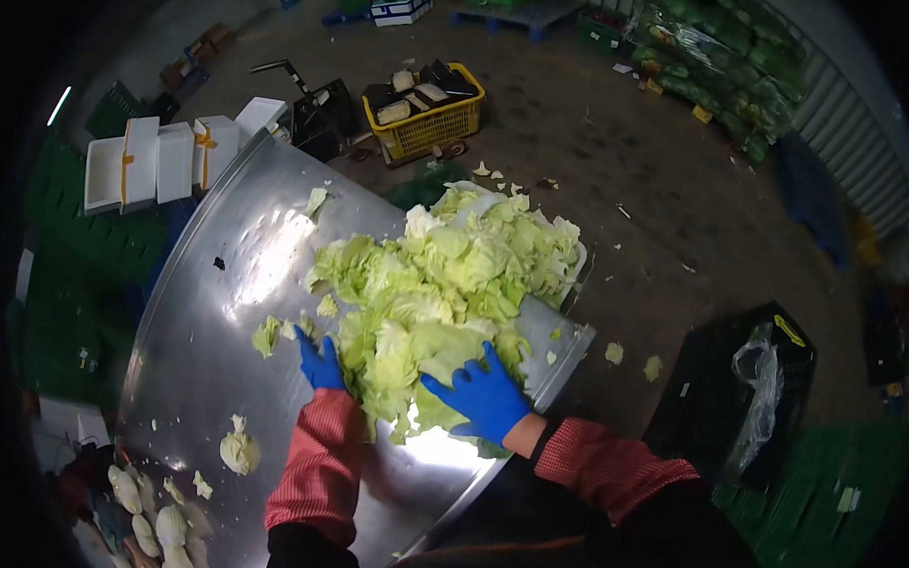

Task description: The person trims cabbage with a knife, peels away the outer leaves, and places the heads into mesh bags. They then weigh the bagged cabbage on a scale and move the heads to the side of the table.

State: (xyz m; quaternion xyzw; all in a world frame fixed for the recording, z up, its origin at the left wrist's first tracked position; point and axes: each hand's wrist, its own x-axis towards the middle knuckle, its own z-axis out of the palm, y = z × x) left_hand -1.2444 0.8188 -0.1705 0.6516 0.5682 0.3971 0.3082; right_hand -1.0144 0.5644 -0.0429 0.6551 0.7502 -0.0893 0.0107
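Observation:
A large heap of pale green lettuce leaves [424, 298] lies on the steel table [202, 345] and reaches over its far right edge into a white-rimmed container [579, 266]. My left hand [320, 363], in a blue glove, is at the left side of the heap with its fingers apart. My right hand [486, 397], gloved in blue too, rests spread over the leaves at the near right side. Neither hand is closed around anything. Loose leaf scraps [265, 336] lie left of my left hand. A pale, round, trimmed piece [238, 451] sits nearer to me.
Beyond the table stand a yellow crate [430, 123] of dark and pale items and white foam boxes [174, 159]. A black crate [736, 394] with clear plastic is at right. Wrapped green sacks [717, 68] are stacked far right. Leaf scraps litter the floor [657, 221].

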